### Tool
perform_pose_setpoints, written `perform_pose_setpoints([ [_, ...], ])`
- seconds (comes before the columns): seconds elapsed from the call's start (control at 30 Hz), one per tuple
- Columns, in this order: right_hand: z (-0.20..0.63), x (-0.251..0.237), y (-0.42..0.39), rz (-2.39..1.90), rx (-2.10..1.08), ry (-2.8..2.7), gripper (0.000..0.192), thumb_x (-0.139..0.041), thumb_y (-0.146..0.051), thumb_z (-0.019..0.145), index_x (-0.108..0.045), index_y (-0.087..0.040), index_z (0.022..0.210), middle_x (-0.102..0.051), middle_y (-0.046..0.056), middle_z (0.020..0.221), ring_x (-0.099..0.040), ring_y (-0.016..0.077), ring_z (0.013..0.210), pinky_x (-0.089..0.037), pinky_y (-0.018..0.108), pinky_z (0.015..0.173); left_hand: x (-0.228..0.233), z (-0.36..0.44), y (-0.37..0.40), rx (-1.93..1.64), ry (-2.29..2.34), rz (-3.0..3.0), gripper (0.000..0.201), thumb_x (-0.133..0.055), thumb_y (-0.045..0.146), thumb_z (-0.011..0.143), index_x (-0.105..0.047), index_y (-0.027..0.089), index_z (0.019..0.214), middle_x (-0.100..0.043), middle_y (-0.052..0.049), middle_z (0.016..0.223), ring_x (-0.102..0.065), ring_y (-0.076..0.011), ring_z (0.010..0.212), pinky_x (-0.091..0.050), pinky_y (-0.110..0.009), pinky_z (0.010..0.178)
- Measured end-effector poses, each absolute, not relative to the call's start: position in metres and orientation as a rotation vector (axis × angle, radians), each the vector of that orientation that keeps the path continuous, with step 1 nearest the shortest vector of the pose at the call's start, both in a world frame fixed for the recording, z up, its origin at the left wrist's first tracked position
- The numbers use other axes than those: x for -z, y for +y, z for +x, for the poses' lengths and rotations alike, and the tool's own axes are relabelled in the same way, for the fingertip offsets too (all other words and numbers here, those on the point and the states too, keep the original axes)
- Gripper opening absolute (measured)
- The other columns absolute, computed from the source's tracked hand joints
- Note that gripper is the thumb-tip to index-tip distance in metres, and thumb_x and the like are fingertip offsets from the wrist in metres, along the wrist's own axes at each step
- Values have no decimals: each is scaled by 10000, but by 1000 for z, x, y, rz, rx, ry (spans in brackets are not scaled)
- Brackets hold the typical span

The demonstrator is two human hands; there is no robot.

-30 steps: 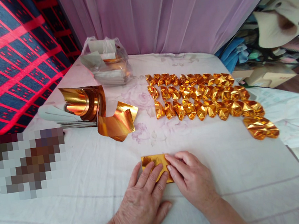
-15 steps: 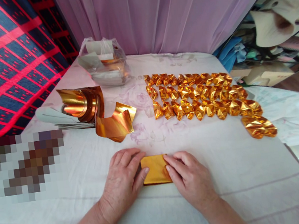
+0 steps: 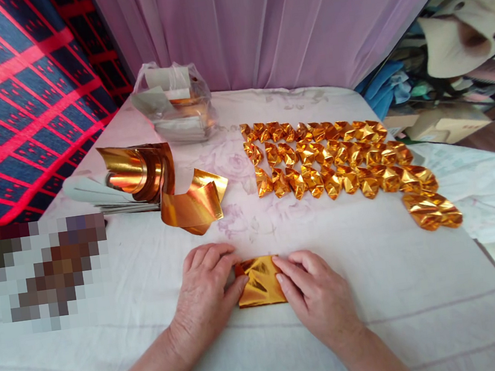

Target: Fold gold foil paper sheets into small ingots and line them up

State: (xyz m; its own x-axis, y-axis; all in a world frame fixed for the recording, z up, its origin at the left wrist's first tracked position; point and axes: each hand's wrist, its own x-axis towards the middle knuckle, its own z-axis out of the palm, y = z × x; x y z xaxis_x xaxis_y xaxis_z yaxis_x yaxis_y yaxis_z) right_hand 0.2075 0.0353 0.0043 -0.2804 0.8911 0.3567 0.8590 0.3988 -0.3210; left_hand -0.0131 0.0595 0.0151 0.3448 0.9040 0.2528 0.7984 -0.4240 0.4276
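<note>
A folded piece of gold foil paper lies on the table between my two hands, its surface creased and shiny. My left hand grips its left edge, with the thumb on top and the fingers curled at the back corner. At the right edge my right hand pinches the foil paper between thumb and fingers. Beyond the left hand lie loose curled gold foil sheets. Several folded gold foil pieces stand in rows toward the back right.
A stack of curled foil sheets with pale backs is at the left. Behind it sits a clear plastic bag of paper. A blurred patch covers something at the left. The cloth-covered table meets a purple curtain.
The foil paper between my hands now shows a crumpled, brighter surface where it was smoother before. My left thumb has shifted slightly right. The view has moved a little.
</note>
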Motion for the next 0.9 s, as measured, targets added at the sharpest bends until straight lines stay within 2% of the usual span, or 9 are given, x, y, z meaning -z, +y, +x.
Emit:
perform_pose_setpoints([
  [0.3, 208, -3, 35, -1490, -81, -2181, 298, -466, -260, 975, -714, -179, 1120, -645, 66, 917, -629, 164, 813, -500, 278, 717, -16, -11, 59, -700, 1480, 2396, 53, -636, 225, 869, -673, 214, 905, -706, -40, 1058, -604, -231, 1012, -435, -430, 937],
  [0.6, 208, -4, 34, -1532, -99, -2185, 298, -458, -273, 976, -711, -218, 1124, -655, 64, 930, -630, 166, 826, -512, 280, 734, -15, -10, 56, -698, 1408, 2474, 173, -538, 203, 948, -658, 215, 823, -747, -21, 1074, -641, -231, 1039, -398, -473, 1012],
  [0.7, 208, -4, 35, -1527, -104, -2185, 295, -458, -271, 978, -711, -215, 1119, -653, 62, 923, -629, 164, 824, -508, 277, 731, -15, -9, 56, -724, 1405, 2459, 144, -528, 199, 955, -658, 214, 893, -754, -13, 1029, -649, -226, 1011, -402, -462, 1001],
  [0.8, 208, -4, 35, -1523, -109, -2187, 295, -459, -264, 977, -710, -205, 1122, -651, 63, 927, -630, 165, 823, -505, 280, 728, -17, -8, 57, -735, 1420, 2423, 151, -527, 192, 948, -655, 209, 1026, -745, -22, 957, -644, -215, 940, -443, -423, 933],
  [0.9, 208, -4, 35, -1522, -102, -2186, 297, -456, -269, 979, -707, -205, 1124, -651, 62, 929, -629, 165, 821, -505, 279, 724, -18, -8, 58, -752, 1428, 2425, 180, -532, 200, 944, -656, 198, 1074, -735, -41, 930, -631, -216, 909, -469, -391, 867],
])
